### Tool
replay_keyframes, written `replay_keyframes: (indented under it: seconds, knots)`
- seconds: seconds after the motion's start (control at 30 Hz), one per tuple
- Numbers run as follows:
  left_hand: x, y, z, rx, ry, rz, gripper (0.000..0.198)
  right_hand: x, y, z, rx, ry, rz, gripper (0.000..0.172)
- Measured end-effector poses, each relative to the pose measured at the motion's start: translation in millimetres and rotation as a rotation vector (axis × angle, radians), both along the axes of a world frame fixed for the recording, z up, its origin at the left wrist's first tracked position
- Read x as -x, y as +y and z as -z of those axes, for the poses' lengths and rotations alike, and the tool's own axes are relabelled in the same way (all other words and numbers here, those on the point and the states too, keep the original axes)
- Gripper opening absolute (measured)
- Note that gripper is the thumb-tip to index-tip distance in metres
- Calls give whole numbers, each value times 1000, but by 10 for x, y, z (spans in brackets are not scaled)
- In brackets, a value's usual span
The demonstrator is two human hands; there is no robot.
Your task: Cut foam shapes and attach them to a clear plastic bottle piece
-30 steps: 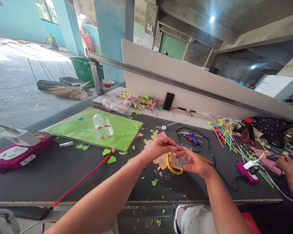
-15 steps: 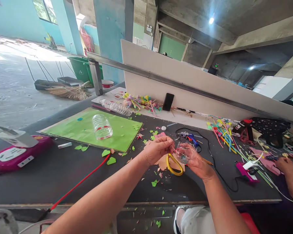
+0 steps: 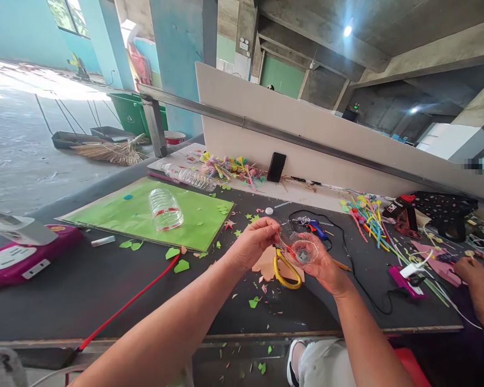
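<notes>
My right hand [image 3: 326,271] is closed around the cut end of a clear plastic bottle [image 3: 305,252], its round opening tilted toward me and a bit of red showing at its side. At the bottle's left rim, my left hand [image 3: 260,239] pinches with thumb and finger; what lies between them is too fine to make out, perhaps a thin clear strand. Scissors with yellow handles [image 3: 284,274] rest just below the hands on peach-coloured paper [image 3: 264,264]. A blue glue gun [image 3: 318,228] lies behind the bottle piece.
Another clear bottle piece [image 3: 165,209] lies on a green sheet [image 3: 116,207] at the left. Paper scraps are scattered over the dark table [image 3: 145,290]. A phone [image 3: 276,167] leans on the divider. Purple power strips [image 3: 405,282] sit either side; a co-worker's hand [image 3: 471,271] is at far right.
The bottle piece has turned in my right hand, so its opening now faces me more. My left hand has shifted slightly left and up, still pinching.
</notes>
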State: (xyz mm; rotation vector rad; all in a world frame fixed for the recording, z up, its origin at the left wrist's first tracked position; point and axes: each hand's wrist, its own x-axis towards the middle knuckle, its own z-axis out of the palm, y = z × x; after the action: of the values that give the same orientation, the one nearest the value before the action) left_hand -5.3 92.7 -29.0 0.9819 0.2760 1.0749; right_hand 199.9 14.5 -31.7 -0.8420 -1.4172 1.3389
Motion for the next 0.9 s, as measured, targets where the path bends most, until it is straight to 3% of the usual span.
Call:
replay_keyframes:
  seconds: [0.13,0.4,0.67,0.9]
  knots:
    - [12,-5,-25,-115,60,-208,17,27,16,14,-7,-48,68,64]
    - [-4,-6,-6,23,-14,33,19,17,39,69,-61,-47,120,64]
    - [4,56,36,100,-14,0,20,-5,48,122,-122,-229,158,63]
    - [0,83,61,87,57,-33,24,32,25,111,-126,-285,83,65]
